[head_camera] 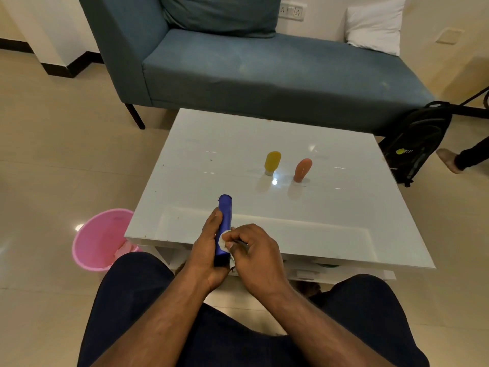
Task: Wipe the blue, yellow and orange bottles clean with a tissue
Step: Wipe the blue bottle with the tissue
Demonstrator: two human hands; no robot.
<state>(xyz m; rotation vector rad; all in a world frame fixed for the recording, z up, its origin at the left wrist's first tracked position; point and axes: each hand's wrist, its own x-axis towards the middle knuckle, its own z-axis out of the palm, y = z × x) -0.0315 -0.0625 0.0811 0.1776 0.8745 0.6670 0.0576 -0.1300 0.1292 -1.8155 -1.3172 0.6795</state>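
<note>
Cream floor tiles (53,144) ran under a white glossy worktop (217,144), with a blue sofa (264,75) behind it carrying a blue cushion (219,14) and a white pillow (375,25). Beside the worktop's near-left corner stood a pink bin (98,239), and a black backpack (418,144) leaned near its far-right corner, close to another person's foot (448,160) at the frame edge.

Over the worktop's near edge, the left hand (206,250) held the blue bottle (225,221) upright and slightly tilted, its grip wrapped shut around the bottle's lower half, thumb along the left side. The bottle's top rose clear above the hand. The right hand (254,255) pressed a small wad of white tissue (223,241) against the bottle's right side at mid-height, its grip pinched closed on the tissue with the fingers curled in. Both hands touched the bottle, just above the seated person's dark-trousered knees (132,300).

Farther back, right of centre on the worktop, the yellow bottle (272,162) stood cap-down, and the orange bottle (303,169) stood just beside it to the right, leaning a little. The two were near each other but apart, and well apart from the blue bottle. A lower shelf (304,271) beneath the worktop held items too hidden to tell.
</note>
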